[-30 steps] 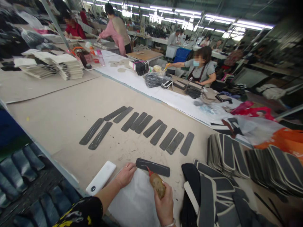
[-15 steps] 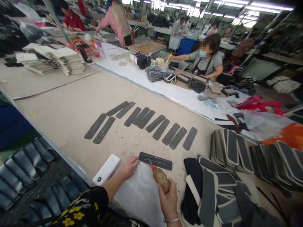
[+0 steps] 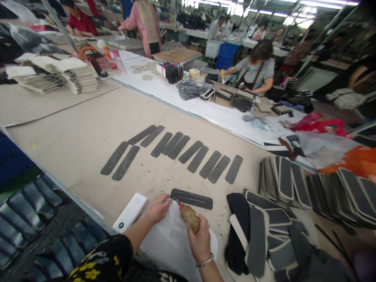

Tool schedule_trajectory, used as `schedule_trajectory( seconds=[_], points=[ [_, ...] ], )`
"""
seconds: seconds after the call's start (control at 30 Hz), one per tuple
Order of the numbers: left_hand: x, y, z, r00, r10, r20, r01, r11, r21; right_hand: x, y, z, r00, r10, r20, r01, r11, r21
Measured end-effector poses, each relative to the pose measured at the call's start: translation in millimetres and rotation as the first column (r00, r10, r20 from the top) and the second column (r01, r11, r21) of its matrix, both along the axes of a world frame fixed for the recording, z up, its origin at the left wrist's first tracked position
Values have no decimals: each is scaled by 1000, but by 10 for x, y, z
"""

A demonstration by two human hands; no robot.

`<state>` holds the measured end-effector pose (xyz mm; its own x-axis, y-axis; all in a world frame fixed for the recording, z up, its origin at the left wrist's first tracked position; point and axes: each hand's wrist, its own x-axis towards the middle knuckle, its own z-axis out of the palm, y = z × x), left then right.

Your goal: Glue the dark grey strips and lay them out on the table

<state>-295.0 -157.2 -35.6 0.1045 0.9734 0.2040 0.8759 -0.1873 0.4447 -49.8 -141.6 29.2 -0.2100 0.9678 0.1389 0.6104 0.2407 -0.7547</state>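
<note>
A dark rounded strip (image 3: 192,199) lies crosswise on the brown paper, with glossy lines on its surface. At its left end are the fingertips of my left hand (image 3: 159,207), closed together against the strip's edge. My right hand (image 3: 199,239) is wrapped round a brownish squeeze bottle (image 3: 190,219), whose red nozzle points at the strip's left end. White sheet material (image 3: 164,239) lies beneath my hands. Beyond them, several dark glossy strips (image 3: 185,147) lie in a slanting row.
A white power bank (image 3: 130,212) lies left of my left hand. Stacked dark pads (image 3: 283,180) and loose pads (image 3: 257,239) are at the right. Across the table a person (image 3: 255,70) handles dark pieces. Dark curved pieces (image 3: 26,211) sit at lower left.
My right hand and the bottle have moved left, bringing the nozzle to the strip's left end. My left hand stays at that end. The whole view has shifted slightly.
</note>
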Motion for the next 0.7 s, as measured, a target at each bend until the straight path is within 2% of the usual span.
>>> schedule_trajectory(
  seconds=[0.23,0.4,0.53,0.7],
  points=[
    [-10,1,-28,1000,3,18,-3,1000,-7,605,2,-57,980,-180,83,184,982,-47],
    [-32,9,-93,1000,4,-7,-4,1000,9,1006,19,-1,918,-366,154,384,917,-110],
    [-41,19,-108,1000,-8,-28,9,999,36,1143,46,83,888,-432,161,454,880,-141],
    [-31,19,-79,999,-3,-43,5,999,44,1108,145,87,878,-461,127,477,865,-157]
  ],
)
